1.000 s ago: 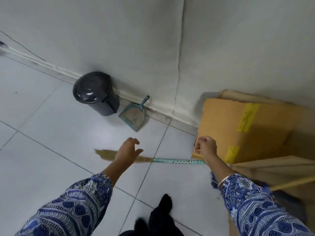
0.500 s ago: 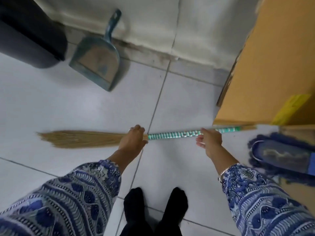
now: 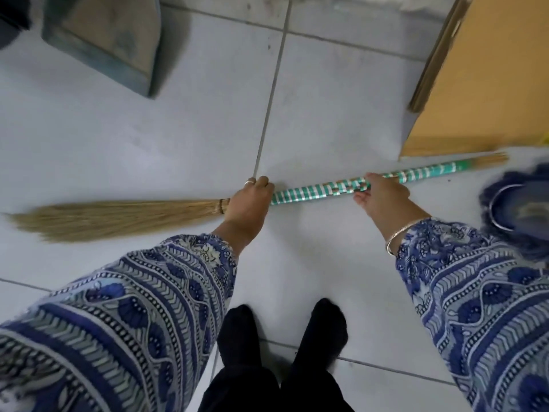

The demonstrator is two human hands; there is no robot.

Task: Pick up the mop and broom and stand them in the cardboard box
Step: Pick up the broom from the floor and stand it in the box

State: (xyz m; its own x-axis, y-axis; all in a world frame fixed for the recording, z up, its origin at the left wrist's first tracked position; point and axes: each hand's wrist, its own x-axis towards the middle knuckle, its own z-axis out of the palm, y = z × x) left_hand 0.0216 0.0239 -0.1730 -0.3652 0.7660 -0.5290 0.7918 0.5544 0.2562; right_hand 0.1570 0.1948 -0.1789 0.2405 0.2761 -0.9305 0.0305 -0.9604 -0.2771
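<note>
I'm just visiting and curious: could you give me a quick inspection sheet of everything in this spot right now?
Surface: pale tiled floor, grout lines.
Job's things: broom lying flat, bristles leftward; mop head at right edge; cardboard box upper right.
Clutter: dustpan upper left.
Grippers: left hand and right hand both closed around the broom's banded handle.
Cables: nothing seen.
Surroundings: patterned sleeves, dark-socked feet.

I can read no words, numbers or labels on the cardboard box (image 3: 490, 72) at two o'clock or elsewhere.
</note>
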